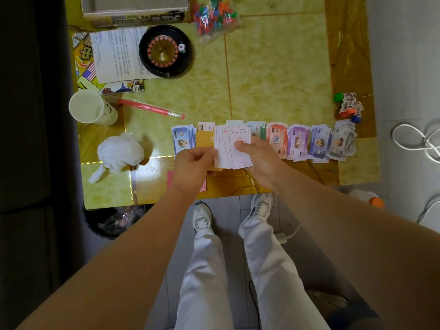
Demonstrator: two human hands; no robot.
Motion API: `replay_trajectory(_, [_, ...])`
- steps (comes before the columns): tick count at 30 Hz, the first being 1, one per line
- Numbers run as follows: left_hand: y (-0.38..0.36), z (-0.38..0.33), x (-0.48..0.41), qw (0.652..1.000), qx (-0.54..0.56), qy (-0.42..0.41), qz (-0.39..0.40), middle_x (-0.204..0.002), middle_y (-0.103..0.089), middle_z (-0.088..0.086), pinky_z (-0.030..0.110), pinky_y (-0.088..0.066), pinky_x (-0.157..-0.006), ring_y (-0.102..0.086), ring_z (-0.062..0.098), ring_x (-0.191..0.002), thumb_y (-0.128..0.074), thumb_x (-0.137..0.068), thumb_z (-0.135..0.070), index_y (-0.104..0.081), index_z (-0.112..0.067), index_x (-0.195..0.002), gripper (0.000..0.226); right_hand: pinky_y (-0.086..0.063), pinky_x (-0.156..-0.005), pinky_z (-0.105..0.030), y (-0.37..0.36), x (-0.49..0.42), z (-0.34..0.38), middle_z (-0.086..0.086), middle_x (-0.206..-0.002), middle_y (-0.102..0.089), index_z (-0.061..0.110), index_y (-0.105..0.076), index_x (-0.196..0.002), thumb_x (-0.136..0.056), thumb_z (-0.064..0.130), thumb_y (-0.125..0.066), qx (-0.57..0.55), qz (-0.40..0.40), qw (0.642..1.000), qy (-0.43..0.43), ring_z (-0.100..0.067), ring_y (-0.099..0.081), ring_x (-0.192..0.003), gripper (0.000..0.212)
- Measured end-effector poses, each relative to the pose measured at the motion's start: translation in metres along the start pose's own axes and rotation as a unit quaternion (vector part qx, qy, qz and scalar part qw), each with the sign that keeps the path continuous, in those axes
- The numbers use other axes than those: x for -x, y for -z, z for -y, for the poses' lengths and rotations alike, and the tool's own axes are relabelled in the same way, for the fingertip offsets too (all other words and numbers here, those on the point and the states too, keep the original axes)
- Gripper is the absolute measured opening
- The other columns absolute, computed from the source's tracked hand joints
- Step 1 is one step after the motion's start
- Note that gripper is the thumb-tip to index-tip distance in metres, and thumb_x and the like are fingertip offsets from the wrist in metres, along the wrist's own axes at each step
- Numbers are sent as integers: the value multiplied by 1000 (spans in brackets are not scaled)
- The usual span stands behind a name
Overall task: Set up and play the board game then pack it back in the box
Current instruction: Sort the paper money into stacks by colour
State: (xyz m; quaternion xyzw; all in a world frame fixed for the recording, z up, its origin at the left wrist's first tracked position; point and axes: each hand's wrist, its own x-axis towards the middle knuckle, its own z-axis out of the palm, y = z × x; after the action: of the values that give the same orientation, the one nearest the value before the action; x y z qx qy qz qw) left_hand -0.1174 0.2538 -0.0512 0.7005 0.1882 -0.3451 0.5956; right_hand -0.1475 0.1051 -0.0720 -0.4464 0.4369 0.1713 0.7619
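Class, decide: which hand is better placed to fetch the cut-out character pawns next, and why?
Right. The right hand sits nearer the pawns; the left hand would probably have to cross the fanned cards that both hands hold.

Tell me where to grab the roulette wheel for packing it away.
Take the roulette wheel by its raised black rim, pinching opposite sides from above, probably the near and far edges. It lies flat, with a die resting on the rim's right side, so keep it level or remove the die first.
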Motion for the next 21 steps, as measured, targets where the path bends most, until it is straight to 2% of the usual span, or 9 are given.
replay_trajectory(3, [1,7,-1,996,-56,-1,-71,-87,-73,2,35,-60,-73,-70,23,-84,-60,-91,-8,-74,-7,-98,16,-49,-90,-29,3,1,-1,-6,-135,-56,8,-50,-135,-95,18,-56,136,-58,987,61,-18,-58,-112,42])
replay_trajectory(5, [2,10,-3,989,-89,-11,-119,-84,-73,-2,41,-59,-74,-70,24,-80,-60,-89,-10,-75,-16,-92,16,-40,-91,-26,8,5,-1,1,-135,-50,10,-41,-142,-96,23,-52,302,-99,941,120,-17,-51,-119,50])
replay_trajectory(7, [2,12,-4,985,-105,-22,-132,-84,-72,-5,43,-59,-75,-69,24,-80,-56,-87,-5,-74,-19,-91,23,-39,-82,-27,14,12,-4,-7,-123,-59,9,-48,-134,-99,17,-48,501,-88,828,237,-23,-56,-110,36])
replay_trajectory(9, [5,17,-6,985,-104,-32,-132,-87,-71,-7,43,-58,-77,-69,20,-83,-54,-86,-2,-72,-21,-90,26,-41,-81,-31,18,15,-12,-7,-109,-64,11,-55,-124,-98,14,-50,631,-52,708,314,-24,-60,-98,27])
replay_trajectory(11, [10,24,-8,984,-107,-48,-134,-90,-70,-8,43,-59,-75,-68,18,-84,-54,-84,-2,-70,-25,-89,29,-42,-82,-37,19,10,-27,-8,-100,-65,12,-59,-112,-93,10,-53,693,-31,633,343,-27,-60,-93,19])
replay_trajectory(13, [14,31,-11,983,-112,-61,-134,-89,-70,-8,43,-59,-70,-68,20,-81,-53,-82,-2,-69,-27,-89,31,-43,-75,-37,18,3,-43,-8,-89,-64,11,-62,-98,-84,4,-62,721,-16,594,356,-29,-60,-82,16])
replay_trajectory(16, [17,42,-12,983,-104,-72,-131,-91,-70,-3,30,-53,-55,-65,22,-73,-52,-83,1,-68,-20,-94,29,-44,-67,-34,16,-5,-61,-5,-81,-62,14,-62,-89,-70,0,-75,746,-32,549,377,-26,-59,-74,27])
replay_trajectory(19, [19,52,-13,985,-94,-80,-124,-96,-69,2,25,-48,-51,-60,16,-69,-51,-84,2,-67,-14,-98,26,-45,-71,-37,15,-10,-75,-9,-93,-64,12,-61,-98,-64,-4,-76,777,-43,527,342,-28,-60,-86,41])
replay_trajectory(21, [21,55,-12,985,-87,-79,-124,-95,-67,-1,25,-49,-52,-59,13,-69,-51,-85,3,-66,-13,-99,26,-45,-78,-40,14,-12,-80,-11,-103,-62,11,-58,-107,-70,-4,-72,797,-49,513,314,-29,-58,-97,42])
